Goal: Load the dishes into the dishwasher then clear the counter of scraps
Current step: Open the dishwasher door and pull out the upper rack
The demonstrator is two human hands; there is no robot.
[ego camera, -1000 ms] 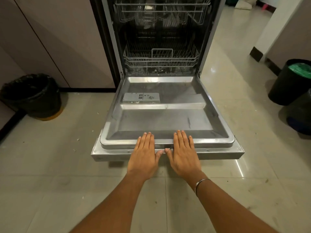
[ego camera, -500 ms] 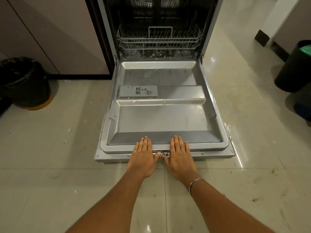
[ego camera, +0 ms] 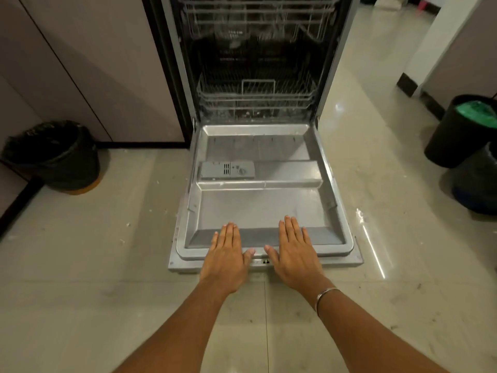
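The dishwasher stands open, its steel door (ego camera: 265, 208) lying flat over the floor. My left hand (ego camera: 227, 258) and my right hand (ego camera: 293, 254) rest palm down, side by side, on the door's near edge, fingers straight and holding nothing. A grey detergent dispenser (ego camera: 227, 170) sits in the door's left half. Inside the tub, the lower wire rack (ego camera: 256, 99) is pushed in and the upper rack (ego camera: 258, 17) shows some blurred dishes. No dishes or scraps are near my hands.
A black-lined bin (ego camera: 53, 154) stands at the left by the beige cabinet (ego camera: 88, 63). Two dark bins stand at the right, one (ego camera: 461, 130) with a green liner. Small white crumbs dot the tiled floor (ego camera: 107, 265) left of the door.
My hands have slid slightly apart on the door's edge. The view has tilted back up, bringing the upper rack into sight again.
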